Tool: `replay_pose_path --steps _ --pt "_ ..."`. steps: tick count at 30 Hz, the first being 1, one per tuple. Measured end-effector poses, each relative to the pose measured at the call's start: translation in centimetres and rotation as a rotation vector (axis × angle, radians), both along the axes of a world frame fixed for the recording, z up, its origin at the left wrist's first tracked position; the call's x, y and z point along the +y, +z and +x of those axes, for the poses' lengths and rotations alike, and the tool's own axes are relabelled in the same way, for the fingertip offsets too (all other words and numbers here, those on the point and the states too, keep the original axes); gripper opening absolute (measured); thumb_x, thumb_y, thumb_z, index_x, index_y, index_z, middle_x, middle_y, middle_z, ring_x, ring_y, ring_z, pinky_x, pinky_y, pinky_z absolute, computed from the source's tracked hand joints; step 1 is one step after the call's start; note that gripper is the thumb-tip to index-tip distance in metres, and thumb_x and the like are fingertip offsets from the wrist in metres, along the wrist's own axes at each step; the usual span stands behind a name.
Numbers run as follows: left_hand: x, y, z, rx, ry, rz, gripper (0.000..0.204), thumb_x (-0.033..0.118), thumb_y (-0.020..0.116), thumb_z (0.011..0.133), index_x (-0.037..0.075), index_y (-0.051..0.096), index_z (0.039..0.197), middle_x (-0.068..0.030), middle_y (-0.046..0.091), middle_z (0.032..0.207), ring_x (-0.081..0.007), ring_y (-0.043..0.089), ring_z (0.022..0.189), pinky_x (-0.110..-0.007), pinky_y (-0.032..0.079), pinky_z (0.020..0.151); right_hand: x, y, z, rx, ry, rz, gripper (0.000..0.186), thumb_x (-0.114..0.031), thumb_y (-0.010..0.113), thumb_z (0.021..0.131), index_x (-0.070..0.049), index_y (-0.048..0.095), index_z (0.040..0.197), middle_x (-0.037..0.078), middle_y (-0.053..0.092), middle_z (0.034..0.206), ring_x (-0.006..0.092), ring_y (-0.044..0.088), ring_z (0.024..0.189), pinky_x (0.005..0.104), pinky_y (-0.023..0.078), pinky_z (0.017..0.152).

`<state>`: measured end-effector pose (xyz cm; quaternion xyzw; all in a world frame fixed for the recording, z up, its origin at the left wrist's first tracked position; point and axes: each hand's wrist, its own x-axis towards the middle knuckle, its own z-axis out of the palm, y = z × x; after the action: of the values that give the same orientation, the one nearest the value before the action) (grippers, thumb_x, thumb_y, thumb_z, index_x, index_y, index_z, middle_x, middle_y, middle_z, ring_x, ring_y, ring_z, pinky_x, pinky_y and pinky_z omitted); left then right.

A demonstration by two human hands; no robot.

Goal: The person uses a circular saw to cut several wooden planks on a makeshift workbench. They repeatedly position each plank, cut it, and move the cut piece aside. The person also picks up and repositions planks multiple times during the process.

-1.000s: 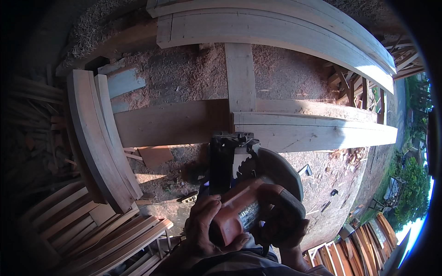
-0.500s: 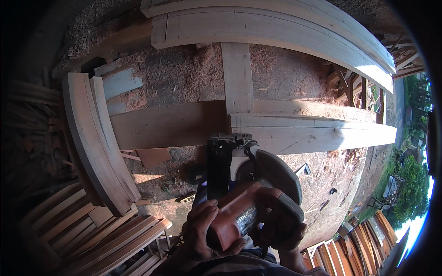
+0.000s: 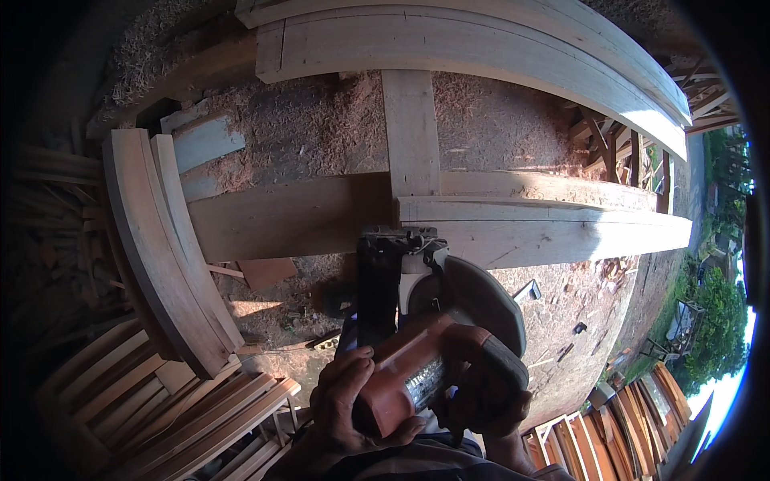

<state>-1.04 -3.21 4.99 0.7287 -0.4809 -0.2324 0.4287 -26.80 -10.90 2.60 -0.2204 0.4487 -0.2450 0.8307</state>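
Observation:
Both my hands hold a circular saw with a reddish motor housing, a dark rear handle and a grey blade guard. My left hand is wrapped round the motor end. My right hand closes on the rear handle, its fingers partly hidden by the saw. The front of the saw's base plate meets the near left end of a pale wooden beam, which has a dark line drawn along its top. Where the blade sits is hidden beneath the guard.
A wooden board runs crosswise under the beam, and a crosspiece leads to long beams farther off. At left lies a thick plank. Stacked lumber stands near left, more boards near right. Shavings cover the ground.
The view has shifted very slightly. Saw and hands have kept nearly the same place against the beam's end, with both grips unchanged.

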Motion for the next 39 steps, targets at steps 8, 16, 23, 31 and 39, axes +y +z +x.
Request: replay_pose_path --steps 8,16,23,31,39 --pt "-0.5 0.0 0.4 -0.006 -0.009 -0.023 0.096 0.056 0.085 0.078 -0.006 0.044 0.138 -0.0235 0.053 0.128 -0.0356 0.057 0.119 -0.046 0.055 0.097 0.2 -0.2 -0.6 0.203 0.01 0.085 0.127 -0.098 0.036 0.079 0.007 0.039 0.15 0.006 0.058 0.088 0.0142 0.054 0.061 0.0323 0.043 0.053" --pt "-0.7 0.5 0.7 0.003 -0.032 0.02 0.095 0.053 0.086 0.077 -0.006 0.043 0.138 -0.0232 0.052 0.129 -0.0355 0.057 0.119 -0.046 0.055 0.097 1.6 -1.9 -3.9 -0.115 -0.092 0.252 0.099 -0.077 0.045 0.093 0.002 0.041 0.153 0.011 0.05 0.132 0.0215 0.05 0.112 0.0373 0.036 0.098" --pt "-0.7 0.5 0.9 0.002 -0.036 0.033 0.095 0.054 0.085 0.078 -0.005 0.043 0.138 -0.0225 0.051 0.128 -0.0346 0.056 0.119 -0.045 0.056 0.096 1.4 -1.8 -4.1 -0.238 -0.011 0.109 0.088 -0.069 0.049 0.099 -0.001 0.042 0.154 0.016 0.05 0.152 0.0273 0.052 0.136 0.0427 0.036 0.119" --pt "-0.9 0.5 0.9 0.011 -0.033 0.027 0.095 0.055 0.084 0.079 -0.006 0.042 0.138 -0.0225 0.05 0.129 -0.0338 0.056 0.12 -0.043 0.056 0.095 -0.7 -0.2 -1.1 -0.078 0.04 0.064 0.091 -0.072 0.051 0.096 0.0 0.044 0.152 0.015 0.052 0.145 0.0253 0.055 0.127 0.0409 0.041 0.11" --pt "-1.2 0.4 1.0 0.002 -0.031 0.01 0.095 0.055 0.085 0.078 -0.006 0.043 0.138 -0.0223 0.05 0.128 -0.0342 0.055 0.12 -0.044 0.055 0.096 -1.2 0.1 -0.2 -0.074 0.019 0.067 0.098 -0.078 0.052 0.091 0.001 0.046 0.149 0.014 0.056 0.137 0.0239 0.058 0.117 0.0394 0.046 0.099"
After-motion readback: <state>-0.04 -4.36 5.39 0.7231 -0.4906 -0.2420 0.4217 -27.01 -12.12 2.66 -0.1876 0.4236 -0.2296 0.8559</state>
